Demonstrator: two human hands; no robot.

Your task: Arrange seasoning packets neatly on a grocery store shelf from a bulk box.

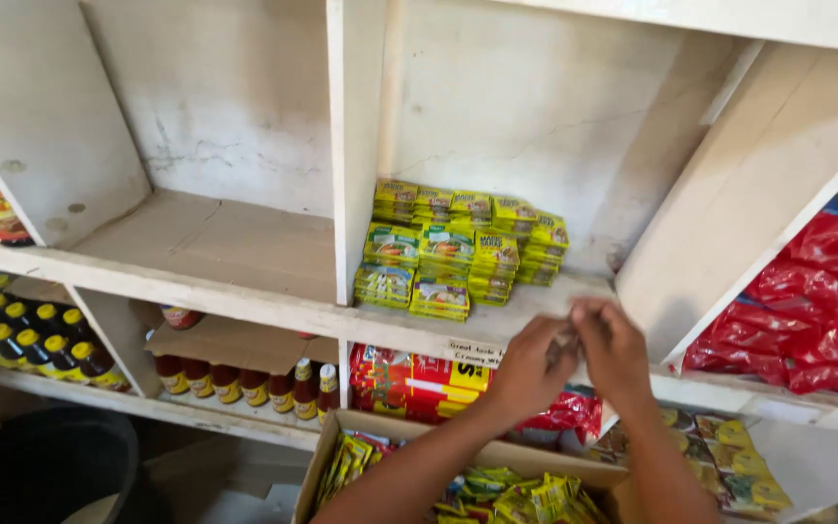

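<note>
At the shelf edge [497,335], five o'clock of the stacked yellow-green sachets [458,254], our left hand [528,367] and right hand [613,347] pinch something small, mostly hidden; we judge sachets light, limp, slippery, best gripped by the edges.

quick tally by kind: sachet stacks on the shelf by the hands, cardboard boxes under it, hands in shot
green-and-yellow sachet stacks: about 10, since the stacks overlap
open cardboard box: 1
hands: 2, left hand and right hand
total: about 13
</note>
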